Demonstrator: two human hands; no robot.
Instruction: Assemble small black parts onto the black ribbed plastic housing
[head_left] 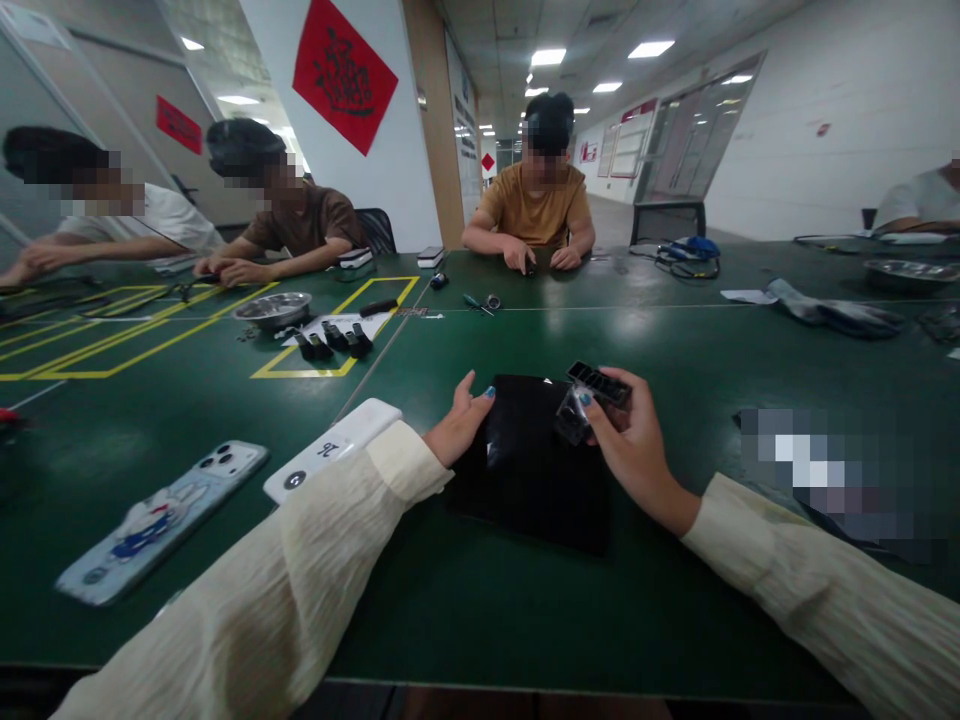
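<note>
A glossy black sheet (544, 490), possibly a flat bag, is in front of me above the green table. At its upper left edge my left hand (459, 420) pinches it, thumb on top and the other fingers partly hidden behind. My right hand (626, 430) is closed around small black plastic pieces over the sheet's upper right corner. One is a black plastic part with a row of open slots (598, 382). Below it, under my thumb, is a shiny dark piece (573, 418) whose kind I cannot make out.
Left of me lie a phone in a cartoon case (161, 525) and a white device (330, 450). Farther off are several black cylindrical parts (334, 340), a metal bowl (274, 308) and small tools (484, 303). Cables (679, 258) lie far right. Other people sit around the table.
</note>
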